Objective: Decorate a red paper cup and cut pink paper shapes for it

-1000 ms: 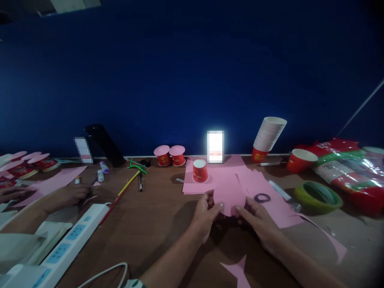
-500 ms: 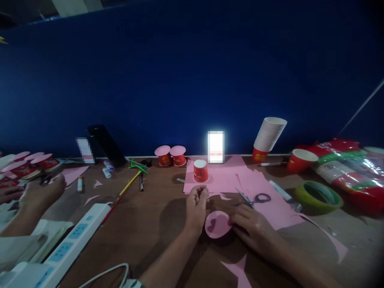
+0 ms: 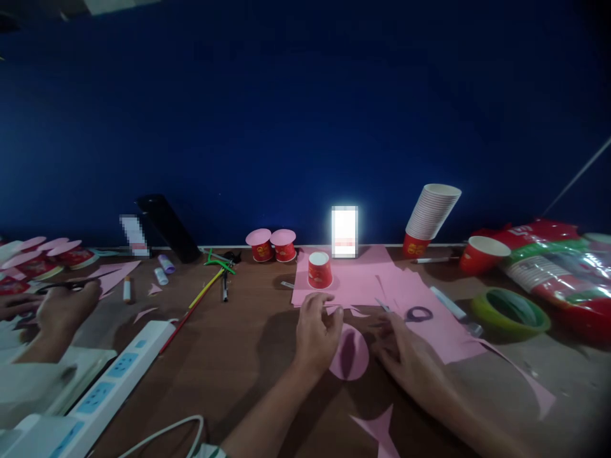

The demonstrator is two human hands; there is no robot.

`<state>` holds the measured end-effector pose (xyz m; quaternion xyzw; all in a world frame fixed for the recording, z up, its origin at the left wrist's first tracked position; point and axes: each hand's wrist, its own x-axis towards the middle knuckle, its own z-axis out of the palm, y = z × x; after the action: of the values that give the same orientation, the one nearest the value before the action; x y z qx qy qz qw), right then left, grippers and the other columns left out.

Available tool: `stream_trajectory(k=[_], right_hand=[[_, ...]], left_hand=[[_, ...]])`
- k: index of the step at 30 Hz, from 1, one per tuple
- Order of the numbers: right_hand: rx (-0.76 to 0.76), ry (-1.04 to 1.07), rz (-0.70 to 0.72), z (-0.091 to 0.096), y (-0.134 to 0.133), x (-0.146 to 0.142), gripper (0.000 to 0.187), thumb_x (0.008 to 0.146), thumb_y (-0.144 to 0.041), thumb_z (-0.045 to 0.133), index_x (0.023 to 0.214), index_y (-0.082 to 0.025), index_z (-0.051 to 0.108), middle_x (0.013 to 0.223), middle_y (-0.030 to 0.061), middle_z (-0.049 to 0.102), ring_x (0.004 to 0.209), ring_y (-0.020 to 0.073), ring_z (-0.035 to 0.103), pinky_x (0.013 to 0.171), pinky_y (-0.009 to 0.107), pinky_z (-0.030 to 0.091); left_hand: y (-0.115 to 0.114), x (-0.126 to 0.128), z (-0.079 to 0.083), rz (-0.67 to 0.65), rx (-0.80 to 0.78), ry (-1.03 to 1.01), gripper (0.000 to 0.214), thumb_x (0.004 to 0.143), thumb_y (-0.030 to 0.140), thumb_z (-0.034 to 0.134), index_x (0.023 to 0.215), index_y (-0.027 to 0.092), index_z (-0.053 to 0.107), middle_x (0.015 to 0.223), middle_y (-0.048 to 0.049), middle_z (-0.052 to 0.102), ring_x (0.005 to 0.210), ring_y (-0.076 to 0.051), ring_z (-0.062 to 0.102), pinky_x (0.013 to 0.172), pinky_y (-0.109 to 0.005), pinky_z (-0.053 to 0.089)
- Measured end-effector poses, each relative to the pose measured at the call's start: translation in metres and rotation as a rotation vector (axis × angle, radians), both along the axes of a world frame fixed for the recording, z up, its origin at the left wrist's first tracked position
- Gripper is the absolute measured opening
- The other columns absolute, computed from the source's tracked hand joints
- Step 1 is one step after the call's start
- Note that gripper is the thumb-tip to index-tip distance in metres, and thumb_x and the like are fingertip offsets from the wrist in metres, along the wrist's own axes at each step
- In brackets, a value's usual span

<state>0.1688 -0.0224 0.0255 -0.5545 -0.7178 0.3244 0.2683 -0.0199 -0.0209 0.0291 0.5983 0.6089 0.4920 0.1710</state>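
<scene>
A pink paper circle point(image 3: 352, 356) lies on the brown table between my hands, a shadow across its middle. My left hand point(image 3: 317, 334) is at its left edge, fingers curved and apart with nothing held; it covers part of the circle. To the right, my right hand point(image 3: 403, 350) hovers with loosely spread, empty fingers, just off the circle. It partly hides the scissors point(image 3: 420, 314), which rest on pink paper sheets point(image 3: 353, 280). Beyond my left hand an upside-down red paper cup point(image 3: 319, 271) stands on the sheets.
Two red cups with pink discs point(image 3: 284, 245) stand at the back. A tilted cup stack point(image 3: 432, 213), green tape roll point(image 3: 510, 315), glue stick point(image 3: 447, 303) and bagged cups point(image 3: 563, 280) are right. A power strip point(image 3: 119, 375) and another person's hand point(image 3: 67, 312) are left. Paper scraps point(image 3: 379, 432) lie in front.
My left hand's fingers have parted from a pinch, and the hand has shifted right over the circle's edge. My right hand has drawn away from the circle, its fingers spreading.
</scene>
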Motion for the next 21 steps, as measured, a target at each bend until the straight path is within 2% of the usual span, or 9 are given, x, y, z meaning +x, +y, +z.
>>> stream_trajectory(k=[2, 5, 8, 10, 14, 18, 21], right_hand=[[0.155, -0.212, 0.044, 0.003, -0.002, 0.003, 0.038, 0.078, -0.024, 0.053, 0.116, -0.025, 0.049, 0.094, 0.0049, 0.066, 0.078, 0.0226, 0.065, 0.063, 0.031, 0.048], [0.301, -0.303, 0.236, 0.011, -0.005, 0.002, 0.030, 0.081, -0.017, 0.049, 0.109, -0.024, 0.058, 0.103, 0.0062, 0.065, 0.088, 0.0224, 0.062, 0.069, 0.032, 0.048], [0.463, -0.325, 0.454, 0.013, -0.007, -0.004, 0.030, 0.083, -0.011, 0.048, 0.106, -0.023, 0.063, 0.108, 0.0055, 0.065, 0.100, 0.0223, 0.056, 0.085, 0.035, 0.045], [0.552, -0.356, 0.545, 0.008, -0.005, -0.007, 0.030, 0.083, -0.009, 0.049, 0.105, -0.023, 0.064, 0.106, 0.0039, 0.067, 0.102, 0.0218, 0.055, 0.089, 0.036, 0.042], [0.622, -0.453, 0.515, -0.002, 0.000, -0.005, 0.023, 0.083, -0.010, 0.053, 0.096, -0.021, 0.067, 0.098, 0.0042, 0.069, 0.099, 0.0213, 0.055, 0.087, 0.034, 0.044], [0.599, -0.529, 0.504, 0.002, 0.000, 0.000, 0.018, 0.082, -0.009, 0.055, 0.089, -0.019, 0.068, 0.090, 0.0056, 0.068, 0.090, 0.0208, 0.056, 0.082, 0.032, 0.045], [0.615, -0.578, 0.486, 0.003, -0.004, 0.001, 0.017, 0.080, -0.007, 0.057, 0.089, -0.017, 0.067, 0.089, 0.0078, 0.066, 0.087, 0.0221, 0.056, 0.079, 0.034, 0.046]], left_hand=[[-0.003, -0.002, 0.002, -0.073, -0.062, 0.305, 0.016, 0.082, 0.030, 0.048, 0.085, 0.020, 0.060, 0.087, -0.0062, 0.063, 0.087, -0.020, 0.056, 0.078, -0.031, 0.040], [-0.006, -0.003, 0.004, -0.130, -0.251, 0.625, 0.022, 0.083, 0.033, 0.045, 0.075, 0.020, 0.061, 0.076, -0.0062, 0.065, 0.075, -0.020, 0.059, 0.066, -0.029, 0.039], [-0.006, -0.004, 0.007, -0.090, -0.339, 0.753, 0.028, 0.086, 0.035, 0.040, 0.079, 0.018, 0.061, 0.079, -0.0092, 0.067, 0.074, -0.021, 0.061, 0.062, -0.028, 0.038], [-0.006, -0.006, 0.009, -0.065, -0.349, 0.786, 0.032, 0.088, 0.035, 0.035, 0.082, 0.018, 0.061, 0.080, -0.0097, 0.067, 0.074, -0.021, 0.061, 0.061, -0.028, 0.037], [-0.005, -0.008, 0.009, -0.095, -0.332, 0.811, 0.028, 0.089, 0.032, 0.035, 0.087, 0.019, 0.060, 0.081, -0.0081, 0.066, 0.077, -0.020, 0.060, 0.063, -0.027, 0.038], [-0.005, -0.007, 0.004, -0.280, -0.228, 0.819, 0.019, 0.086, 0.028, 0.043, 0.088, 0.020, 0.060, 0.087, -0.0060, 0.064, 0.085, -0.020, 0.056, 0.068, -0.028, 0.039], [-0.003, -0.008, -0.001, -0.385, -0.182, 0.834, 0.020, 0.087, 0.024, 0.043, 0.084, 0.020, 0.062, 0.088, -0.0052, 0.063, 0.087, -0.020, 0.053, 0.073, -0.029, 0.040]])
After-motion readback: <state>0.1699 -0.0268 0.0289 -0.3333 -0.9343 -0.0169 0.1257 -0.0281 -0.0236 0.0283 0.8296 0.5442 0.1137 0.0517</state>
